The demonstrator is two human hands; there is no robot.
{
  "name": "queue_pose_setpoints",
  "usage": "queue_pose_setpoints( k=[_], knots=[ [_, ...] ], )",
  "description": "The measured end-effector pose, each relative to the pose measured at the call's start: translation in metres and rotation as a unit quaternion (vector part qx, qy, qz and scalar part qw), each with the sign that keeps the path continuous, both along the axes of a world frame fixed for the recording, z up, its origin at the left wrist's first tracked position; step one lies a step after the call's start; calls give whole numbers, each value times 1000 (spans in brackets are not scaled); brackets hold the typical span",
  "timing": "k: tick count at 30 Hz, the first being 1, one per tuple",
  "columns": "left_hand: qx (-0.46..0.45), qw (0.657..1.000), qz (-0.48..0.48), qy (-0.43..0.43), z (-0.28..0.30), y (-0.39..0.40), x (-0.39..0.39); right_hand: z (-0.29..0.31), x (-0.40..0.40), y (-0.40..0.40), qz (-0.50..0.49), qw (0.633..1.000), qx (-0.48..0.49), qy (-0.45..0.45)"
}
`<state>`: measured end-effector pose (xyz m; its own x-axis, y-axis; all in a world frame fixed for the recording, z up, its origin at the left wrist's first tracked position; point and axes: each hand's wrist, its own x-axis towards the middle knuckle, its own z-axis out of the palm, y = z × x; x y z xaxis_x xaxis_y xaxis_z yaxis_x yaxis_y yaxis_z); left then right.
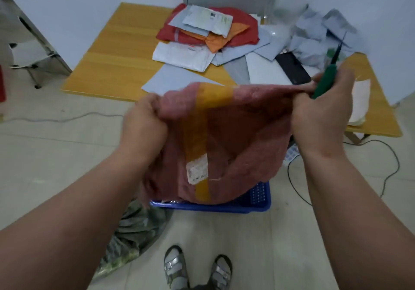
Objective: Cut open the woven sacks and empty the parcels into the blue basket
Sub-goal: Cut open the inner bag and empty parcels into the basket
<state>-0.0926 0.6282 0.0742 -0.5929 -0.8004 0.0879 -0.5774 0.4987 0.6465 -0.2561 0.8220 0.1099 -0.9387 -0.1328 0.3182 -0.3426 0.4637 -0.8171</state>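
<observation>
I hold a red woven sack (242, 137) with a yellow band and a white label up over the blue basket (253, 206) on the floor. My left hand (146, 121) grips the sack's top left corner. My right hand (325, 110) grips the top right corner together with a green-handled cutter (327, 78), whose dark blade points up. The sack's lower end hangs into the basket and hides most of what lies inside.
A low wooden table (112, 65) behind the basket carries red and orange sacks (202, 31), grey and white parcels (314, 33) and a black flat item (292, 67). A green patterned sack (134, 229) lies left of the basket. Cables (381, 177) run across the tiled floor. My sandalled feet (197, 269) stand below.
</observation>
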Motion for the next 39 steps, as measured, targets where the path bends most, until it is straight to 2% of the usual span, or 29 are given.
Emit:
queue_pose_setpoints(
  k=[1, 3, 4, 6, 7, 10, 11, 12, 13, 15, 16, 17, 19, 20, 23, 24, 25, 26, 27, 28, 29, 30, 32, 34, 35, 36, 37, 38, 39],
  knots=[
    [20, 991, -76, -104, -15, 8, 6, -7, 4, 2, 15, 999, 26, -34],
    [60, 935, -195, -290, -37, 21, 20, -28, 17, 6, 91, 977, 95, -166],
    [61, 941, -177, -281, -32, 15, 22, -32, 17, 7, 110, 968, 120, -188],
    [101, 987, -36, -117, -5, -8, 12, -20, 2, 4, 85, 981, 119, -130],
    [97, 995, 22, -17, 12, -22, 3, -2, -4, 2, 70, 990, 98, -73],
    [119, 959, 53, 253, 53, -41, -16, 46, -18, -4, 28, 995, -35, 87],
    [106, 959, 33, 261, 48, -40, -16, 43, -18, -5, 23, 994, -55, 91],
    [104, 973, -2, 207, 37, -33, -13, 31, -15, -4, 34, 997, -32, 66],
    [107, 989, -58, 84, 19, -21, -6, 14, -9, -2, 66, 997, 25, 21],
    [141, 965, -135, -177, -8, 5, 13, -20, 1, 8, 142, 978, 118, -95],
    [141, 965, -133, -177, -7, 7, 17, -21, 0, 10, 143, 974, 118, -131],
    [163, 973, -107, -121, 3, 2, 14, -13, -6, 9, 120, 979, 110, -127],
    [241, 970, -6, 13, 32, -19, -5, 19, -22, 1, 69, 991, 107, -49],
    [238, 969, 17, 64, 49, -30, -17, 43, -28, -2, 61, 995, 81, -5],
    [227, 950, -16, 216, 86, -24, -36, 81, -31, -5, 25, 994, -66, 86],
    [232, 941, -35, 244, 82, -17, -33, 72, -26, 0, 32, 993, -75, 84],
    [232, 947, -44, 217, 68, -7, -25, 58, -17, 6, 60, 996, -41, 53],
    [237, 960, -60, 133, 52, 7, -14, 39, -6, 10, 104, 994, 15, -6],
    [250, 964, -92, -9, 33, 19, -1, 19, 3, 17, 154, 983, 69, -78],
    [268, 949, -116, -121, 23, 27, 8, 6, 8, 20, 176, 969, 94, -143],
    [287, 938, -115, -155, 23, 25, 9, 3, 5, 19, 162, 966, 89, -180],
    [304, 940, -93, -122, 27, 15, 1, 8, -8, 18, 125, 975, 88, -164],
    [307, 949, -18, 72, 51, -15, -26, 42, -29, 14, 40, 996, 76, -37],
    [278, 933, -24, 227, 90, -27, -46, 78, -38, 9, 24, 997, -27, 64],
    [267, 919, -47, 285, 95, -22, -50, 80, -36, 9, 29, 995, -69, 73],
    [245, 928, -60, 275, 84, -12, -45, 69, -32, 10, 42, 996, -59, 50],
    [221, 951, -72, 204, 65, 1, -38, 51, -19, 13, 71, 997, -3, 6],
    [221, 968, -92, 77, 44, 15, -27, 26, -7, 15, 118, 989, 75, -47],
    [235, 962, -122, -70, 24, 25, -14, 5, 3, 19, 164, 971, 140, -107]
  ],
)
